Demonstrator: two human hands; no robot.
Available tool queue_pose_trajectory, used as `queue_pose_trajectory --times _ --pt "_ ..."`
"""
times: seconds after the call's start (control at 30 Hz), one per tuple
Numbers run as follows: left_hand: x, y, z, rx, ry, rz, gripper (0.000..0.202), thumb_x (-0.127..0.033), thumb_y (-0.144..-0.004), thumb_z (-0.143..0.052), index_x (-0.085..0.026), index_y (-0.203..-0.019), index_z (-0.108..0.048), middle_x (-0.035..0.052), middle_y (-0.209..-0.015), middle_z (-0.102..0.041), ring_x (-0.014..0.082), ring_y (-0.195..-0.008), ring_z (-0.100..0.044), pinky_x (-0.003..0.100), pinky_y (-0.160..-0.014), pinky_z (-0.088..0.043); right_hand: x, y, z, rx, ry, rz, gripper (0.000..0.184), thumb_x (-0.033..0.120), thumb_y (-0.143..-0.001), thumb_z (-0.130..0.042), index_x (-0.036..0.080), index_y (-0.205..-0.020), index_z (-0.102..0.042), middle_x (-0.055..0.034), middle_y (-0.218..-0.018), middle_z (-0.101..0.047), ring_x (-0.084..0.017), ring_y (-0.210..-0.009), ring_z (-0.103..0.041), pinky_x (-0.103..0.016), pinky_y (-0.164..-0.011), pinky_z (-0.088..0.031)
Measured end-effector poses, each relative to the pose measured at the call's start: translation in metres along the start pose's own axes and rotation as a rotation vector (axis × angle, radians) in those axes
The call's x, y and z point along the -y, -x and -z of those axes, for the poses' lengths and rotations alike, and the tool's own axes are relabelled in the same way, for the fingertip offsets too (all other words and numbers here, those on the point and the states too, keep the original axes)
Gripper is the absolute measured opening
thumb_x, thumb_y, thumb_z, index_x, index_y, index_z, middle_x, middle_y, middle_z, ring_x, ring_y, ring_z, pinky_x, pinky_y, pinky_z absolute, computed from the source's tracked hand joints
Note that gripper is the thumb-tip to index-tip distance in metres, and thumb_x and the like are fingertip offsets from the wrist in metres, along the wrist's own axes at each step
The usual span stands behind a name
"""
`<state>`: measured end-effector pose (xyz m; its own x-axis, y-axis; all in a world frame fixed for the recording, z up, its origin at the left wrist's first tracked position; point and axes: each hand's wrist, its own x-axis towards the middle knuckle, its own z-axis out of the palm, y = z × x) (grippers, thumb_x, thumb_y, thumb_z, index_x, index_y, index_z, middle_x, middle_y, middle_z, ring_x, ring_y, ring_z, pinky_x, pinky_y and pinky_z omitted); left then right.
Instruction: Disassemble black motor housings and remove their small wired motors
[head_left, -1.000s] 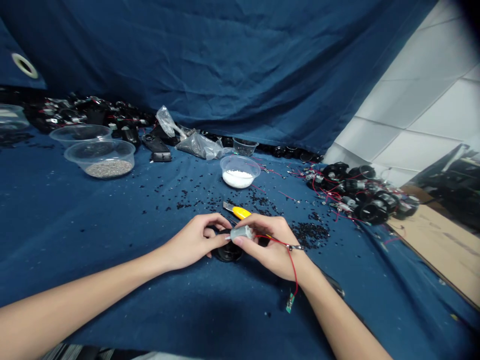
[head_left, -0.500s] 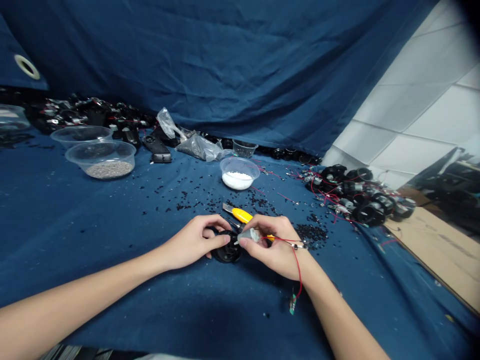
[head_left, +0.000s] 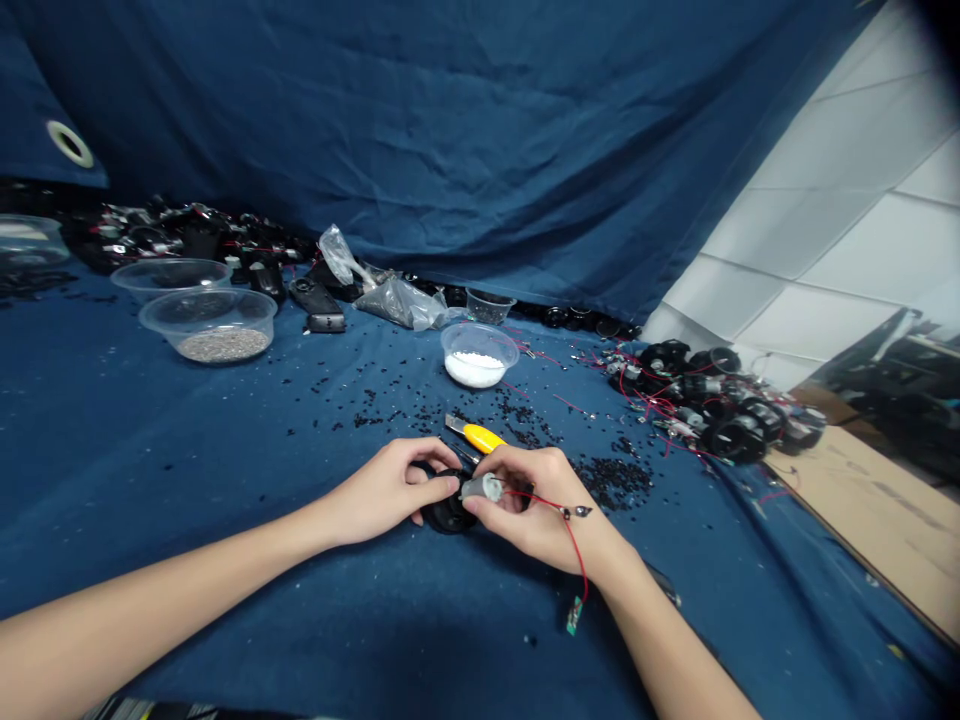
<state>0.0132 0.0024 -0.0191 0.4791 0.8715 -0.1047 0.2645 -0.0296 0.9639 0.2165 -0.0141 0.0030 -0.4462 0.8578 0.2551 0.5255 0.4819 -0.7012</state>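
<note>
My left hand [head_left: 405, 485] grips a round black plastic housing [head_left: 447, 515] by its left side, thumb on top. In my right hand [head_left: 529, 500], between thumb and fingers, is a small silver motor [head_left: 482, 487], held against the housing's upper right. Whether the motor sits in the housing cannot be made out. Red wires [head_left: 576, 545] trail from the motor over my right wrist, and a small green circuit board [head_left: 574, 615] dangles from them. Just beyond the hands lies a yellow utility knife [head_left: 482, 437], partly hidden by my right hand.
Behind the knife stands a clear bowl of white pellets [head_left: 478, 370]. A bowl of grey granules [head_left: 225, 345] is at left. Small black pieces [head_left: 615, 482] are scattered over the blue cloth. Wired black parts [head_left: 720, 400] pile up at right beside a cardboard sheet [head_left: 862, 510].
My right hand has brought the motor slightly left, closer over the housing. The dangling circuit board has swung a little left and down. The view has shifted slightly.
</note>
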Motion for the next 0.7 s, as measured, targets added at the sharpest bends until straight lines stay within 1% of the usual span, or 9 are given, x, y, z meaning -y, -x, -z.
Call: queue_pose_trajectory --times 0.2,0.33,0.43,0.6,0.7 --pt "0.0016 0.0007 0.0003 -0.002 -0.014 -0.011 0.033 -0.039 -0.085 -0.062 -0.014 -0.107 -0.062 0.0048 -0.101 -0.061 0.0089 -0.060 -0.056 0.021 -0.051 -0.052 -0.0008 -0.0004 -0.0027 0.025 0.024 -0.021 0.015 0.029 -0.075 -0.071 0.017 -0.083 -0.068 0.0038 -0.056 -0.055 -0.007 -0.048 -0.044 -0.018 -0.049 -0.035" --pt "-0.0014 0.0016 0.0005 -0.014 -0.035 0.019 0.033 -0.039 -0.084 -0.062 -0.013 -0.105 -0.063 0.0049 -0.099 -0.062 0.0078 -0.056 -0.055 0.020 -0.050 -0.051 0.0007 -0.0009 -0.0028 0.036 0.057 -0.024 0.015 0.028 -0.074 -0.072 0.016 -0.083 -0.069 0.0040 -0.057 -0.055 -0.007 -0.049 -0.043 -0.018 -0.050 -0.034" --pt "-0.0034 0.0023 0.0004 -0.013 -0.037 0.030 0.035 -0.040 -0.084 -0.061 -0.013 -0.106 -0.063 0.0044 -0.094 -0.064 0.0082 -0.054 -0.055 0.021 -0.050 -0.051 0.0017 -0.0014 -0.0019 0.055 0.069 -0.017 0.014 0.027 -0.075 -0.071 0.017 -0.084 -0.069 0.0045 -0.058 -0.054 -0.007 -0.050 -0.042 -0.019 -0.051 -0.033" --pt "-0.0037 0.0025 0.0003 0.000 -0.033 0.030 0.039 -0.043 -0.085 -0.059 -0.012 -0.107 -0.064 0.0028 -0.077 -0.066 0.0107 -0.051 -0.056 0.022 -0.049 -0.049 0.0036 -0.0019 -0.0013 0.067 0.063 -0.041 0.013 0.027 -0.074 -0.071 0.016 -0.082 -0.068 0.0050 -0.058 -0.053 -0.007 -0.050 -0.041 -0.018 -0.050 -0.031" --pt "-0.0034 0.0024 0.0004 0.001 -0.024 0.029 0.039 -0.044 -0.084 -0.059 -0.013 -0.106 -0.064 0.0022 -0.076 -0.065 0.0112 -0.051 -0.057 0.022 -0.048 -0.049 0.0034 -0.0012 -0.0019 0.086 0.035 -0.045 0.014 0.027 -0.075 -0.071 0.016 -0.083 -0.068 0.0050 -0.058 -0.053 -0.007 -0.050 -0.040 -0.018 -0.049 -0.030"
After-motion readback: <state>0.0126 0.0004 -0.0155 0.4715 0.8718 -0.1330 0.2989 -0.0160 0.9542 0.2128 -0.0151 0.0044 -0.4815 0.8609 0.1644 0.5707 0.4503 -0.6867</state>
